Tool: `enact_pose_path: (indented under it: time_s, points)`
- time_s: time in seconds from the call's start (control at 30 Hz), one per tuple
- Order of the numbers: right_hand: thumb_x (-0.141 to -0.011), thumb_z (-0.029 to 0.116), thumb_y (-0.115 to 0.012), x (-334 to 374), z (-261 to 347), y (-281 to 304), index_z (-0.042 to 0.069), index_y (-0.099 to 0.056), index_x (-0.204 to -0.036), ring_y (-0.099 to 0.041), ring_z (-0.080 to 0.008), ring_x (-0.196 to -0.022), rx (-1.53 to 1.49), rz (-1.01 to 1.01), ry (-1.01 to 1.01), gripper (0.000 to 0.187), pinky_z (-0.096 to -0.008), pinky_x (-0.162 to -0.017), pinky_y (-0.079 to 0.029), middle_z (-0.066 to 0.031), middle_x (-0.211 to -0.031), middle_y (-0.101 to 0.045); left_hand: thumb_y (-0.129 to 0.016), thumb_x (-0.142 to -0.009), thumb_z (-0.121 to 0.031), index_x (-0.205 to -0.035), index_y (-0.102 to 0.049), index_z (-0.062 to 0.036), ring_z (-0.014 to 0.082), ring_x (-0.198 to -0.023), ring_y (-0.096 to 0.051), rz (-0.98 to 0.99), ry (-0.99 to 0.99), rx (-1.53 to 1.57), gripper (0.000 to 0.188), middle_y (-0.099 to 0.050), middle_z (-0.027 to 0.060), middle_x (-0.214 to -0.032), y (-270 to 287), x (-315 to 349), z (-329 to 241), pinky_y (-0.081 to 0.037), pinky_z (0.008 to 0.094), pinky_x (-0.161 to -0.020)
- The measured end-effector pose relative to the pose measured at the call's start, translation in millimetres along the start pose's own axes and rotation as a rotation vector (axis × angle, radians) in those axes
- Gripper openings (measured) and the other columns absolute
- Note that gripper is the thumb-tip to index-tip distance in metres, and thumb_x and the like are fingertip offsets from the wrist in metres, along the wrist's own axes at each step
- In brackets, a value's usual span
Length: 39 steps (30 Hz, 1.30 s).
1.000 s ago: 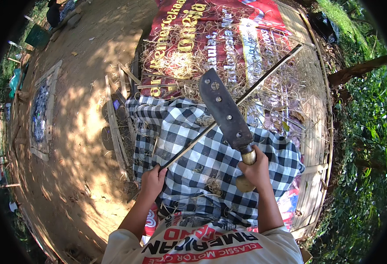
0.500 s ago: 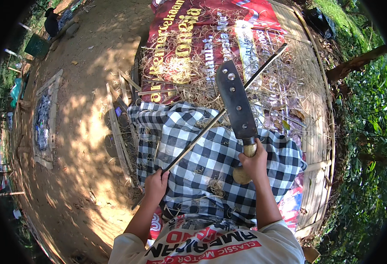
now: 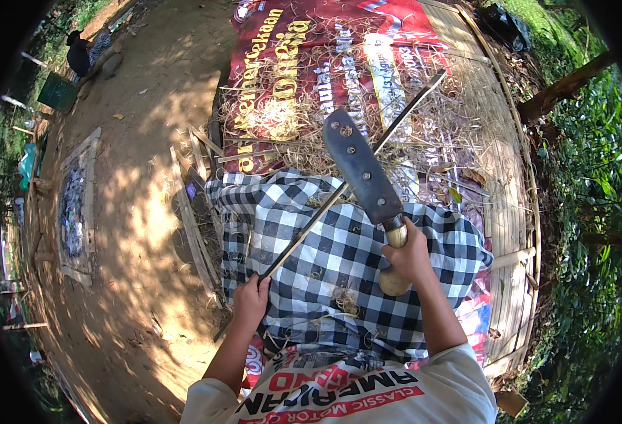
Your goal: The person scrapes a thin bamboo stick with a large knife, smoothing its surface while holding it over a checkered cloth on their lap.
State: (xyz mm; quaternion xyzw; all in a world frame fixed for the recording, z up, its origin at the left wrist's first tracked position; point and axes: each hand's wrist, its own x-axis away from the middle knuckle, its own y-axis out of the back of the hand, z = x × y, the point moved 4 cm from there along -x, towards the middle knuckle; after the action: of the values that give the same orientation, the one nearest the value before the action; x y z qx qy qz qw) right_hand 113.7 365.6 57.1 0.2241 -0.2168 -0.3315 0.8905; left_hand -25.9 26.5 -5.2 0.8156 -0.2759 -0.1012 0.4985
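Note:
My right hand (image 3: 408, 253) is wrapped round the pale wooden handle of a broad cleaver-like machete (image 3: 364, 169), its dark blade dotted with several holes. The blade points up and to the left and crosses over a long, thin bamboo strip (image 3: 309, 227). Closed near the strip's lower end is my left hand (image 3: 251, 299); from there the strip slants up to the right, over my lap. A black-and-white checked cloth (image 3: 304, 283) covers my legs, with a few shavings on it. Whether blade and strip touch, I cannot tell.
Curly shavings (image 3: 424, 145) litter a red printed banner (image 3: 254, 63) on a bamboo platform (image 3: 510, 212). Split bamboo pieces (image 3: 190, 219) lie left of the cloth. Farther left, a framed pit (image 3: 77, 212) sits in the dirt. At the far upper left is another person (image 3: 79, 55).
The machete has tilted further left, its tip shifting left and slightly down along the strip. My left hand keeps its hold at about the same place.

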Motion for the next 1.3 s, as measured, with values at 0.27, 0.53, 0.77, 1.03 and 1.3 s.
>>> enact_pose_path:
  time_s: [0.27,0.53,0.77,1.03,1.3]
  points:
    - [-0.065,0.002,-0.068,-11,4,5,-0.004,-0.059,-0.105,-0.062,-0.0203,-0.067,-0.052,0.074,0.053,0.041,-0.0352,-0.064,-0.05,-0.0134,-0.077,-0.064,-0.055,-0.096,-0.034,-0.082,-0.058,-0.0003,0.0458,-0.061,-0.059,-0.018,-0.028,0.038,0.037,-0.057,0.0241,-0.06,-2,-1,6,-0.044,0.0522,-0.053]
    - [-0.066,0.001,-0.068,-5,-28,-24,-0.012,-0.049,-0.126,-0.06,-0.015,-0.063,-0.127,-0.023,0.01,0.065,-0.0311,-0.057,-0.049,-0.0112,-0.078,-0.063,-0.055,-0.097,-0.034,-0.077,-0.055,-0.0009,0.0451,-0.06,-0.058,-0.02,-0.026,0.021,0.038,-0.057,0.0236,-0.06,2,-1,-1,-0.044,0.0513,-0.052]
    - [-0.066,0.003,-0.069,-18,-20,7,-0.007,-0.056,-0.111,-0.059,-0.0166,-0.063,-0.09,-0.066,0.026,0.048,-0.0331,-0.059,-0.049,-0.0109,-0.075,-0.063,-0.057,-0.095,-0.031,-0.076,-0.055,-0.0012,0.0438,-0.058,-0.058,-0.008,-0.038,0.009,0.035,-0.056,0.0224,-0.058,1,-2,5,-0.044,0.0501,-0.051]
    - [-0.065,0.004,-0.071,8,-5,-21,-0.005,-0.059,-0.109,-0.065,-0.0296,-0.074,-0.053,0.08,0.037,0.047,-0.0372,-0.07,-0.051,-0.0186,-0.082,-0.066,-0.056,-0.096,-0.032,-0.08,-0.056,-0.0013,0.0457,-0.06,-0.058,0.014,-0.035,0.025,0.035,-0.057,0.0229,-0.059,3,0,5,-0.044,0.0516,-0.053]
    - [-0.066,0.0,-0.069,0,-11,-17,-0.007,-0.054,-0.116,-0.063,-0.0206,-0.064,-0.213,-0.002,-0.043,0.052,-0.0336,-0.059,-0.051,-0.011,-0.075,-0.063,-0.056,-0.096,-0.032,-0.079,-0.056,-0.0012,0.0446,-0.059,-0.058,-0.012,-0.02,0.031,0.036,-0.057,0.0224,-0.059,0,0,0,-0.044,0.051,-0.053]
